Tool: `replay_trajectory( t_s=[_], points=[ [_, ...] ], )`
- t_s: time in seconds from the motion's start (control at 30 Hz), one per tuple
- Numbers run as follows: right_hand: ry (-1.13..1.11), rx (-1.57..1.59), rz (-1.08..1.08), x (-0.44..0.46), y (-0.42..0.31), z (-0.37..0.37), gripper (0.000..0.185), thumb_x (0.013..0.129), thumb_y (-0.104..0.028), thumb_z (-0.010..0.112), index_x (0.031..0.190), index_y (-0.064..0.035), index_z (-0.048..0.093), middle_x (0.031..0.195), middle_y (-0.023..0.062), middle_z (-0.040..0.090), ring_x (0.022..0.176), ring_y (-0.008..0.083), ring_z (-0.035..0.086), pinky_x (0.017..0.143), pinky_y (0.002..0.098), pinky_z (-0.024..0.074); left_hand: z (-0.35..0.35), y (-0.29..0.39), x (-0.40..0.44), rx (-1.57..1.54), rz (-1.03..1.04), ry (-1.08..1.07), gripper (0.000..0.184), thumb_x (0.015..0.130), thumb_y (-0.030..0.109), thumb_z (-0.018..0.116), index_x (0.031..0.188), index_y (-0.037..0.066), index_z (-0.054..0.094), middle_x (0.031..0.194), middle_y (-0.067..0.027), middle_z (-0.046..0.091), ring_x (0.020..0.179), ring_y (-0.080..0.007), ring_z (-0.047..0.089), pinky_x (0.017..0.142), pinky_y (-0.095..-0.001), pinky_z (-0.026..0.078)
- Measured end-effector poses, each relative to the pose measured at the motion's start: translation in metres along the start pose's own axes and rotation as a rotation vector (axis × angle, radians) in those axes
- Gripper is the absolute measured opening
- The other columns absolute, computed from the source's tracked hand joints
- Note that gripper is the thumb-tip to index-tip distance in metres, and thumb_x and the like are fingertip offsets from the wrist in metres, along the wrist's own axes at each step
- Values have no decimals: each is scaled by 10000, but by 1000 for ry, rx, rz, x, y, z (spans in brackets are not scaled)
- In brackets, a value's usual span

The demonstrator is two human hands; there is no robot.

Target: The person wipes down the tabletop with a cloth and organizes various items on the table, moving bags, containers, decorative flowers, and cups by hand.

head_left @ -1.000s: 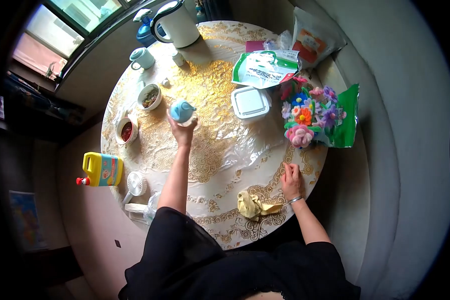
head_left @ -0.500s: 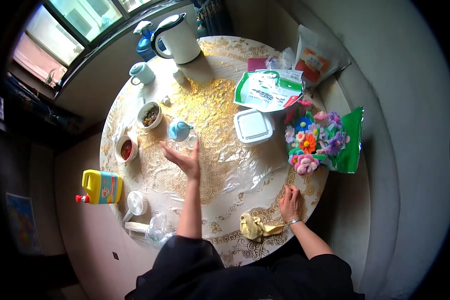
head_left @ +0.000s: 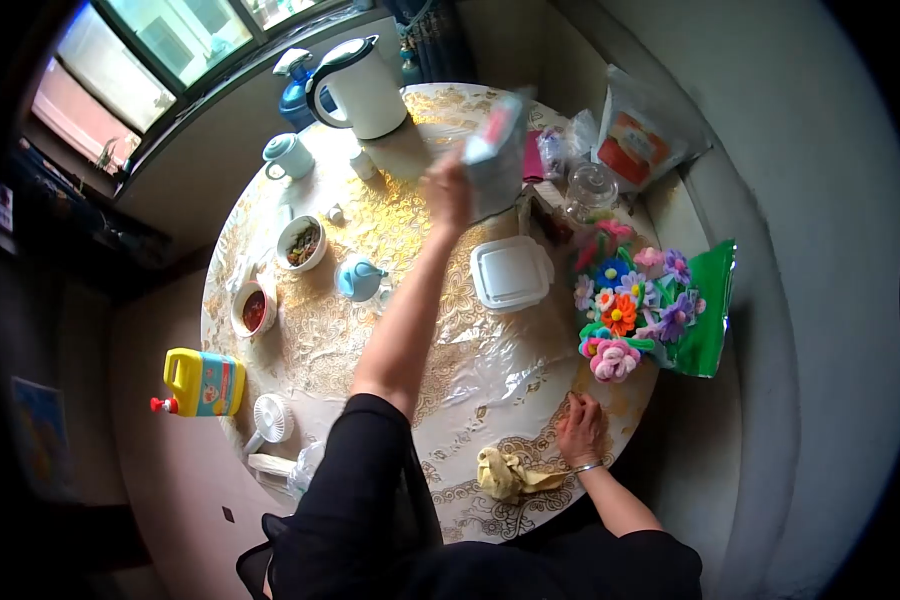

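Note:
My left hand [head_left: 448,192] is closed on the blurred plastic packet [head_left: 498,155], raised above the back of the table. Below and left of it sits the light-blue pot-shaped item [head_left: 358,277]. A lidded white container [head_left: 511,273] stands right of my left forearm. My right hand [head_left: 582,432] rests near the table's right front edge, fingers curled in, nothing visible in them. Beside it lies a crumpled yellow cloth [head_left: 510,474].
Colourful fluffy flowers [head_left: 625,310] and a green bag [head_left: 708,315] are at right. Farther back are a glass jar [head_left: 590,187], white bag [head_left: 635,140] and kettle [head_left: 365,90]. Two bowls [head_left: 301,243], a mug [head_left: 287,157], fan [head_left: 272,418] and yellow jug [head_left: 205,382] are at left.
My left hand has left the light-blue item and moved back and right, taking hold of the packet and lifting it leftward. A glass jar now shows. My right hand stays by the cloth.

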State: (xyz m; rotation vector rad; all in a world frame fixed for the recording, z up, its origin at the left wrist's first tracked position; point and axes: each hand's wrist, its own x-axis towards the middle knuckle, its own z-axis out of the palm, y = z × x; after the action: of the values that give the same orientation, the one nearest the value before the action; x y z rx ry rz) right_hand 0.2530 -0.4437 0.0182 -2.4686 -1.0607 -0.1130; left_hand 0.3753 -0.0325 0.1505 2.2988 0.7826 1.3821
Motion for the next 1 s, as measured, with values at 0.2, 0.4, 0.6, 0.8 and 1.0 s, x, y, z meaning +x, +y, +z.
replay_trajectory(
  t_s=[0.2,0.4,0.6,0.8,1.0],
  points=[
    [1,-52,12,1,1,-2,518,667,-82,574,1160,-77,415,1048,108,430,929,296,472,765,420,401,3,-83,36,-389,-613,-1,208,847,184,582,929,-3,619,751,-80,626,547,-151,569,484,-282,456],
    [9,-73,14,1,2,3,483,673,-91,571,1138,-77,442,1046,110,436,930,297,472,769,417,398,-6,-72,-1,-306,-891,-38,757,737,-47,452,1397,58,97,1291,-220,401,1164,-298,447,1018,-346,323],
    [-14,-41,16,-3,1,3,480,682,-86,559,1147,-60,444,1062,136,428,948,311,463,799,416,391,-14,-23,-27,-64,-383,-103,1286,584,411,794,1364,1,-143,1419,-283,-81,1339,-354,-11,1095,-411,34],
    [-8,-21,4,0,0,0,492,687,-67,546,1165,-51,431,1070,147,415,969,323,455,821,421,383,-30,54,-108,249,331,-1269,1420,349,520,848,1412,242,-51,1407,-321,7,1298,-494,-6,1013,-644,50],
    [-18,-39,14,-1,2,3,495,689,-72,549,1169,-58,428,1081,141,412,973,317,457,834,415,382,-44,58,-116,218,371,-1127,1272,385,238,783,1425,249,51,1166,-251,346,1126,-382,339,893,-504,273]
  ],
)
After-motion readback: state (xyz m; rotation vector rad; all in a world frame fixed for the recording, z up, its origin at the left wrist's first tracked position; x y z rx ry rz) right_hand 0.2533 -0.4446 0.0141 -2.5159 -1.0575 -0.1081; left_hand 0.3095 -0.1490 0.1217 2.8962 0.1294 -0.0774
